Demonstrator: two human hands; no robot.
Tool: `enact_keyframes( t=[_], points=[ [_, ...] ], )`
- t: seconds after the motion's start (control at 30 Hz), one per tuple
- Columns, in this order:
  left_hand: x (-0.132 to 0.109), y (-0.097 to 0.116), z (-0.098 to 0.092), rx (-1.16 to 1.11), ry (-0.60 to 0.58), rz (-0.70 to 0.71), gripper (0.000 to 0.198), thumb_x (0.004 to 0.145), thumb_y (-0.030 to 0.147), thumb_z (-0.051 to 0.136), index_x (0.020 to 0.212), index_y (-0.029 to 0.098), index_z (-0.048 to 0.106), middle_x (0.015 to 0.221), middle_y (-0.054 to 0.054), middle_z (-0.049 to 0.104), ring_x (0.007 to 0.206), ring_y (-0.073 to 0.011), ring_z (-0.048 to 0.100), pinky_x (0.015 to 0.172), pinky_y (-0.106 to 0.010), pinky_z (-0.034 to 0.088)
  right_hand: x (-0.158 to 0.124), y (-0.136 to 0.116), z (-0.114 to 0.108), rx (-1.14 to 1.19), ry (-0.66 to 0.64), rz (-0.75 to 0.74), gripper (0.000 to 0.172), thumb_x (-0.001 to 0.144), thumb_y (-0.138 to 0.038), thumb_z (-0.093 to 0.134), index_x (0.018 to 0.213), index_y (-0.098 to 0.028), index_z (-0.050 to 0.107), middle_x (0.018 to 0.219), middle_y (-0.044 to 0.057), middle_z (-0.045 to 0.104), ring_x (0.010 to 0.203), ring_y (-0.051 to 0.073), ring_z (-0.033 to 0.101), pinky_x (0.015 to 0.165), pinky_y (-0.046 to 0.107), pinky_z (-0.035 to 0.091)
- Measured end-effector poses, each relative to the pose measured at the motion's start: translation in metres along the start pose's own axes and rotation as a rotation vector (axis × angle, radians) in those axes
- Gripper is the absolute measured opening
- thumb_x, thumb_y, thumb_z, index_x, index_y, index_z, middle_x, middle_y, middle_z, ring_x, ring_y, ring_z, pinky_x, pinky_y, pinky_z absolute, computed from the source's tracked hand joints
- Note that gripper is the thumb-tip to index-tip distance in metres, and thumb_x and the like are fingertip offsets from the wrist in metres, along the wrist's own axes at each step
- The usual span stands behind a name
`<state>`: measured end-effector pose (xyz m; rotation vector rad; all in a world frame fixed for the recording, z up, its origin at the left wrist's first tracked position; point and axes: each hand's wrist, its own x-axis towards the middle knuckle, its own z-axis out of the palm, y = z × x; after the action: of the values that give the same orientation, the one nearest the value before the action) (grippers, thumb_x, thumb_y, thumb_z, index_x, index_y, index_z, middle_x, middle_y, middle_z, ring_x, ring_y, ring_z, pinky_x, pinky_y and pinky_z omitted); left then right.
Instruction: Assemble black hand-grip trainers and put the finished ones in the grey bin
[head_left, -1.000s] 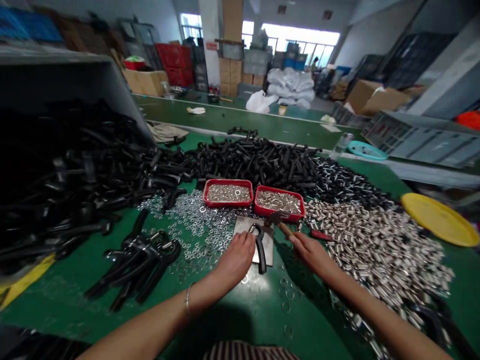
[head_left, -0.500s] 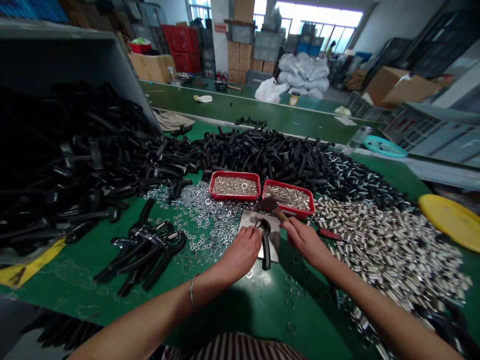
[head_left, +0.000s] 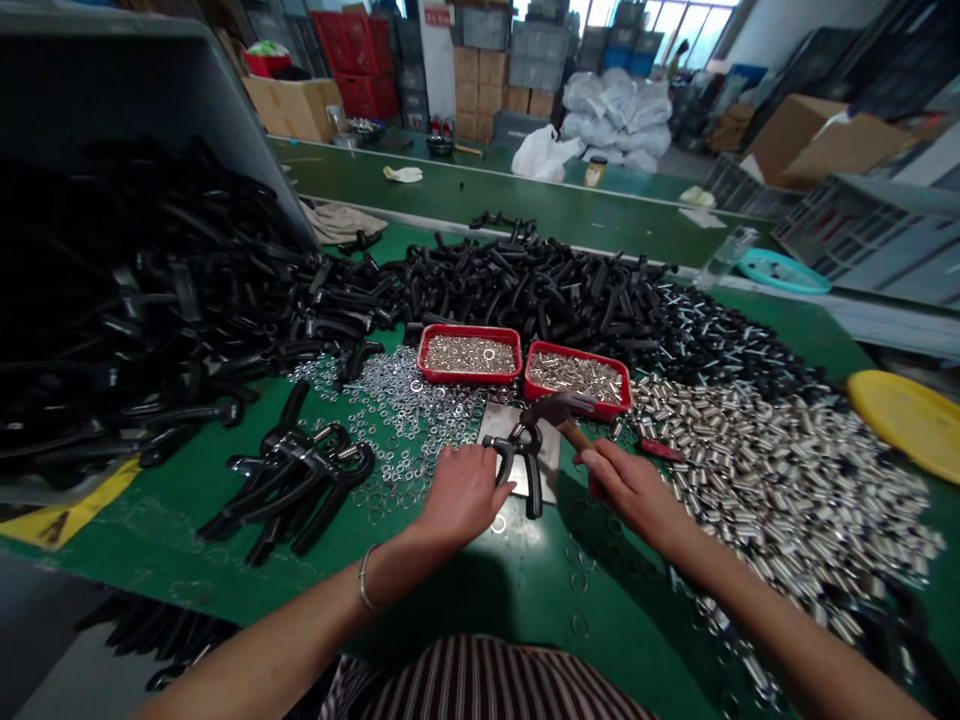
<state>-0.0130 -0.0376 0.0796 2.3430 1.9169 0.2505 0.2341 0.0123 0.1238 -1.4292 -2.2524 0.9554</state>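
Observation:
My left hand (head_left: 459, 495) is closed around one leg of a black hand-grip exerciser (head_left: 533, 478). The exerciser rests on a small flat metal plate (head_left: 553, 462), its two handles spread and a metal coil showing near the top. In my right hand (head_left: 634, 492) is the wooden handle of a hammer (head_left: 556, 408); its dark head hovers over or touches the top of the exerciser, I cannot tell which. Left of my left hand lies a small stack of similar black hand grips (head_left: 300, 485) with springs. Loose metal rings (head_left: 394, 450) are scattered between.
Behind the plate stand a red tray of small metal parts (head_left: 469, 379) and a red tray of metal pins (head_left: 534, 388). Black handles (head_left: 525, 295) are heaped beyond. Metal cylinders (head_left: 787, 490) and a red-handled tool (head_left: 660, 450) lie right; a grey bin (head_left: 255, 130) is left.
My left hand has moved from the top of the black piece to its left leg, and a second handle now shows there. The hammer stays close above. The view has tilted down slightly.

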Motion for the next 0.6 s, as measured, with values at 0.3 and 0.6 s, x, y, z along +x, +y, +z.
enact_keyframes(
  t=[0.3,0.6],
  points=[
    [0.011,0.013,0.001,0.038,-0.184,0.081,0.024,0.096,0.019,0.042,0.094,0.011,0.065,0.089,-0.015,0.071,0.086,-0.0304,0.067,0.085,-0.045,0.047,0.0,-0.004,0.013,-0.254,-0.173,-0.017,0.035,0.103,-0.046,0.032,0.089,-0.022,0.053,0.071,0.004,0.066,0.061,0.018,0.061,0.057,0.027,0.037],
    [0.006,0.004,0.002,-0.046,-0.177,0.029,0.023,0.096,0.032,0.052,0.095,0.012,0.065,0.092,-0.015,0.072,0.089,-0.0304,0.067,0.085,-0.043,0.048,0.004,0.017,0.011,0.096,-0.218,0.153,0.041,0.099,-0.056,0.037,0.085,-0.022,0.055,0.061,0.0,0.057,0.051,0.015,0.054,0.05,0.027,0.037]
  ],
)
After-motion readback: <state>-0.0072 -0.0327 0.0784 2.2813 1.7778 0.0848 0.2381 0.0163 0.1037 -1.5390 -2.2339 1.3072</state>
